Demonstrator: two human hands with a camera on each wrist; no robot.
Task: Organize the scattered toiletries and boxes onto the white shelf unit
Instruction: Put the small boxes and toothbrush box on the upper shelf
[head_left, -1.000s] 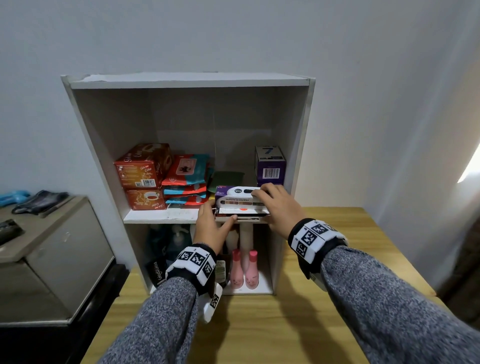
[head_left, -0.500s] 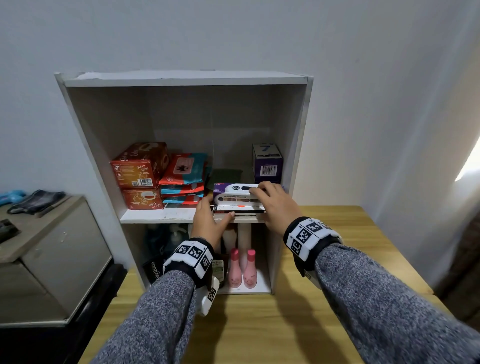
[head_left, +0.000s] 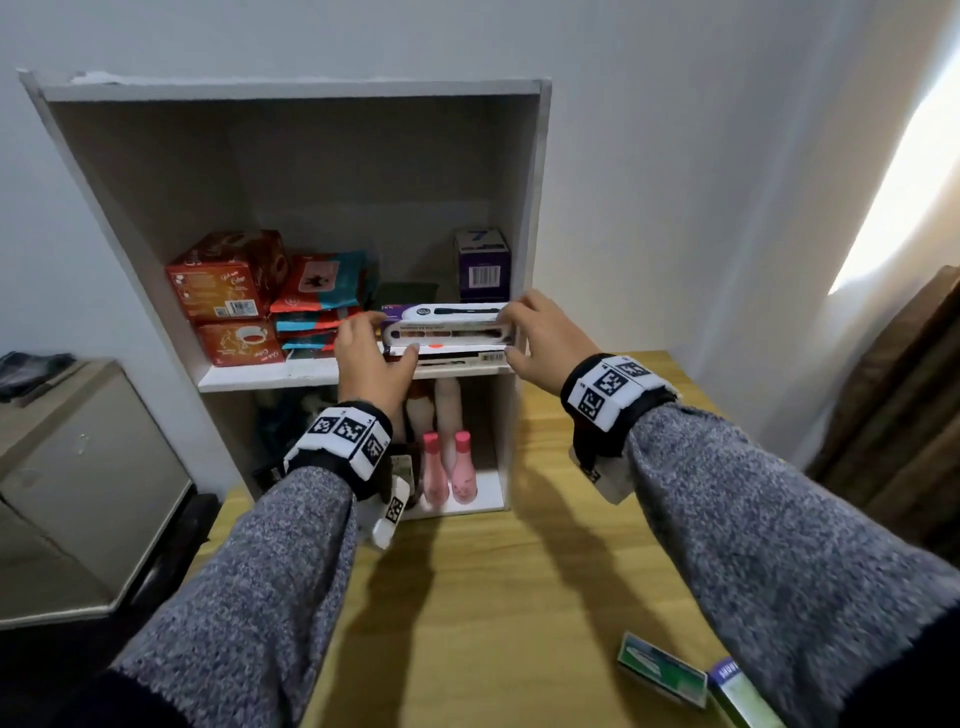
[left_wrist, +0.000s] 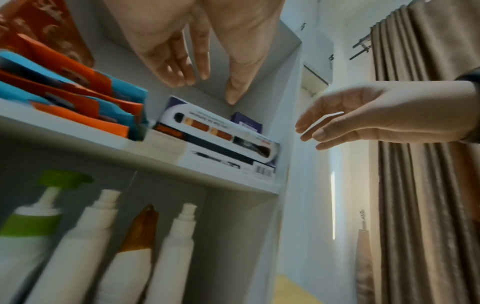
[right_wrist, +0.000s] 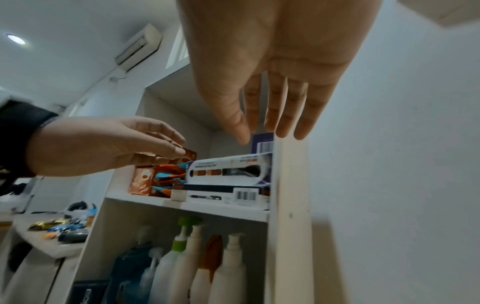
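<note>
Two hands flank the white-and-purple box (head_left: 448, 325), which lies on a flat box (head_left: 457, 357) at the right of the middle shelf (head_left: 270, 375); the left hand (head_left: 370, 358) and right hand (head_left: 545, 340) both have straight, relaxed fingers and, in the wrist views, grip nothing. Judging by this, the placing is finished or nearly so. A good finish would be drawing both hands straight back without catching the stack, then fetching the green boxes (head_left: 662, 670) from the near right of the wooden table (head_left: 493, 597).

shelf unit (head_left: 530, 208): matt white board | worktop (head_left: 493, 597): smooth wood grain | red boxes (head_left: 228, 283): glossy printed card | pink bottles (head_left: 449, 470): shiny plastic | sleeves (head_left: 753, 519): grey knit
</note>
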